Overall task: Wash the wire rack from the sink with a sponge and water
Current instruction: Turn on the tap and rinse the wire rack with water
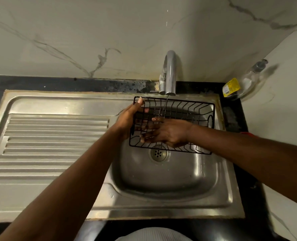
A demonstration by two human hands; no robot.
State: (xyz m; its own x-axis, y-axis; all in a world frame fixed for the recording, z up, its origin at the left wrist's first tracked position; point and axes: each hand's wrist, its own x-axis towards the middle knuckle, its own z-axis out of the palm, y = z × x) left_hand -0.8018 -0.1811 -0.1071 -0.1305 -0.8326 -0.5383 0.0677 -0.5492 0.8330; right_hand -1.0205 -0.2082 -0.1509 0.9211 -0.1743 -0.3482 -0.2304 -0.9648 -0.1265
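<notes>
Marble-veined wall [74, 40] behind, steel sink [196, 180] below, ribbed drainboard [57, 145] at 9 o'clock. Black wire rack [187, 110] held above the basin, under the faucet [170, 72] at 12 o'clock, with a thin water stream [164, 106] falling through the wires. Left hand [128, 119] gripping the rack's 9 o'clock end, thumb hooked over the top rim. Right hand [168, 134] flat inside the rack, fingers spread against the grid. Clear bottle [248, 80] at 2 o'clock, yellow label too blurred to read. Rack's near rim partly hidden under the right wrist.
</notes>
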